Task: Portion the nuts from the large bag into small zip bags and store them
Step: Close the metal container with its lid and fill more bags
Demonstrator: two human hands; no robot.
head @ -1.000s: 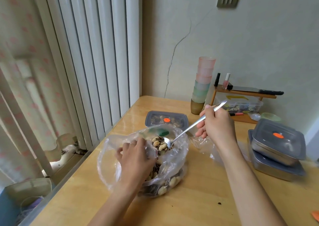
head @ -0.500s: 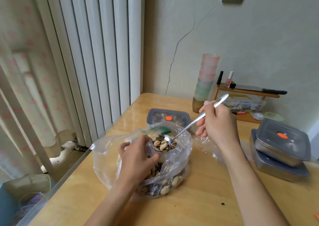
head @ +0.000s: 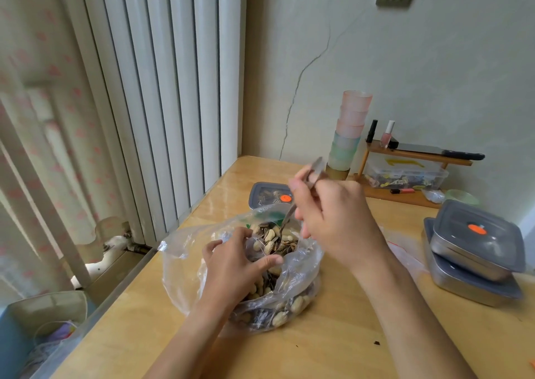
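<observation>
The large bag (head: pixel 185 274) of nuts (head: pixel 269 242) sits on the counter (head: pixel 333 346). The left hand (head: pixel 231 268) has its grip pinched on the bag's clear rim. The right hand (head: pixel 333 222) has its grip closed round a spoon (head: pixel 286 216), tipped down into the nuts. A lidded box (head: pixel 266 194) sits at 12 o'clock from the bag.

2 bare forearms end in left hand (head: pixel 231 267) and right hand (head: pixel 335 219).
</observation>
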